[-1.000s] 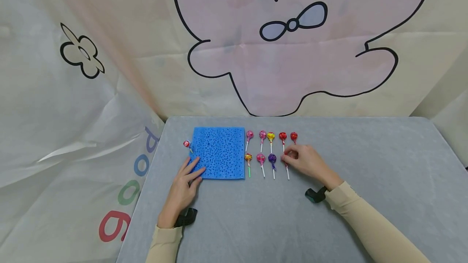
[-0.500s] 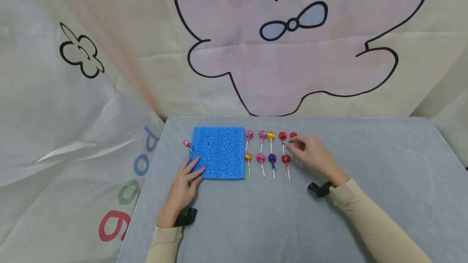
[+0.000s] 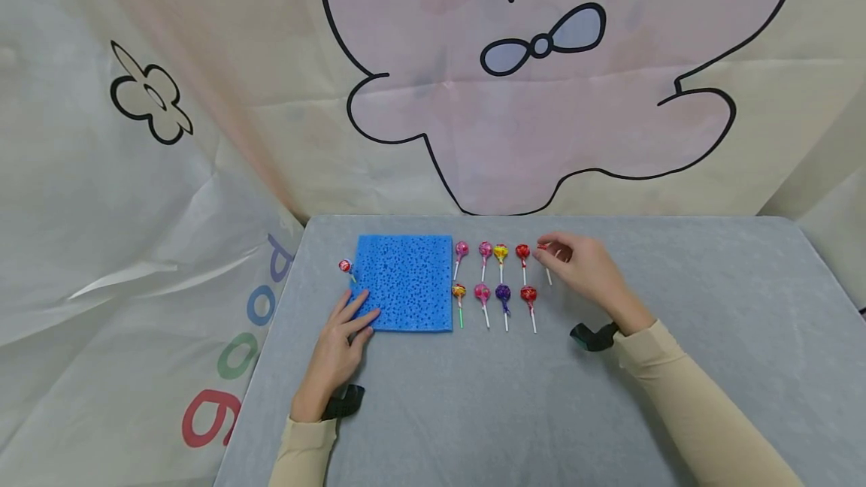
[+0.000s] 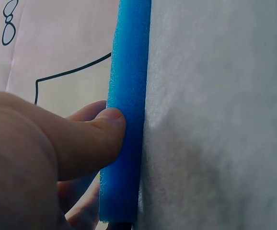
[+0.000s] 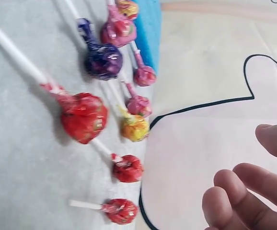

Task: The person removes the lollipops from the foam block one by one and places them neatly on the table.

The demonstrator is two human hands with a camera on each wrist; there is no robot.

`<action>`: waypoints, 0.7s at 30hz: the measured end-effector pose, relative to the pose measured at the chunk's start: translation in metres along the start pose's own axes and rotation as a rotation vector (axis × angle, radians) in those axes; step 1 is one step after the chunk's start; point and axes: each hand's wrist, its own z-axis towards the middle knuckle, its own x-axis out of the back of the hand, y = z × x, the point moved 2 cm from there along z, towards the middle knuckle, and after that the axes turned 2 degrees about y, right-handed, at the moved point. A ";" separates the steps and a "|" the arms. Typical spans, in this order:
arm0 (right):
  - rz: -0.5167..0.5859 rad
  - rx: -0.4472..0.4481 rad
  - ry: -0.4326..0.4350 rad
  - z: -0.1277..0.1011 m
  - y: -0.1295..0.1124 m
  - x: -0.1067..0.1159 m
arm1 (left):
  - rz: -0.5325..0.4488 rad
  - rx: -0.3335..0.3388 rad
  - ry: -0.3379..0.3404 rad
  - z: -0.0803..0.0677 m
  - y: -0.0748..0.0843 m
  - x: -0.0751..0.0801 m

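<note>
My left hand [image 3: 340, 348] rests on the lower left corner of a blue sponge block [image 3: 406, 284], fingers spread over its top. In the left wrist view the thumb [image 4: 110, 129] presses against the sponge's side. My right hand [image 3: 585, 269] hovers over the red lollipop [image 5: 121, 211] at the far right of the back row, with a gap between thumb and fingertips; the right wrist view shows that lollipop lying apart from the fingers. Nearer the table front lies another red lollipop [image 3: 529, 295], left of the hand.
Two rows of wrapped lollipops lie right of the sponge, among them a purple one [image 3: 504, 294] and a yellow one [image 3: 501, 252]. A red-and-white lollipop [image 3: 345, 266] lies at the sponge's left edge. A printed cloth [image 3: 609, 119] hangs behind the grey table [image 3: 473, 412].
My right hand has left the front-row red lollipop and moved back and right to the last red one in the back row. The left hand has stayed put.
</note>
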 end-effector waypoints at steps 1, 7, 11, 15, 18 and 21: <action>0.001 0.001 0.003 0.000 -0.001 0.001 | 0.000 -0.001 0.000 0.000 0.000 0.000; -0.021 0.009 -0.004 0.003 -0.001 -0.001 | -0.001 -0.009 0.005 0.000 0.000 0.000; -0.032 0.009 -0.012 0.005 0.000 -0.006 | 0.002 -0.012 0.007 0.000 0.001 0.001; -0.014 0.002 -0.024 0.008 -0.003 -0.010 | 0.003 -0.010 0.004 0.000 0.001 0.001; -0.003 0.011 -0.029 0.010 -0.007 -0.014 | -0.001 -0.005 -0.001 0.000 0.001 0.000; -0.014 0.026 -0.031 0.013 -0.011 -0.019 | 0.000 0.000 -0.003 0.000 0.000 0.000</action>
